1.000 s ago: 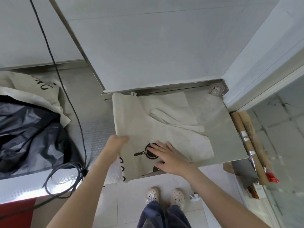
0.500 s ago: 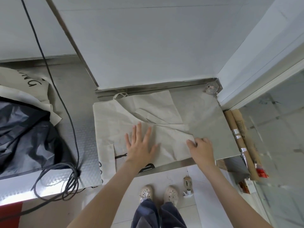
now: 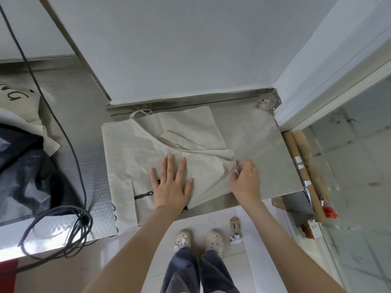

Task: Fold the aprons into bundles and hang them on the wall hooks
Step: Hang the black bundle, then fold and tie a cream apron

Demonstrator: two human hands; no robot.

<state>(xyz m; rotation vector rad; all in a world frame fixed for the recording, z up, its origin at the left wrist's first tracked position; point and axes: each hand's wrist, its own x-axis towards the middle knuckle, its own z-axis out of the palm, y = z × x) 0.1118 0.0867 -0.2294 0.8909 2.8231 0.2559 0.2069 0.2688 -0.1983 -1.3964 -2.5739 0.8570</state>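
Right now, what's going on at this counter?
A person is folding a beige apron spread on a steel counter. The left hand lies flat on the cloth with fingers spread, holding it down, while the right hand pinches the apron's right edge. The apron is only partly folded, not yet a bundle. To the left lie a black bag, a dark cable and another pale cloth.

Beige apron (image 3: 148, 149) with black print, black cable (image 3: 69, 144)
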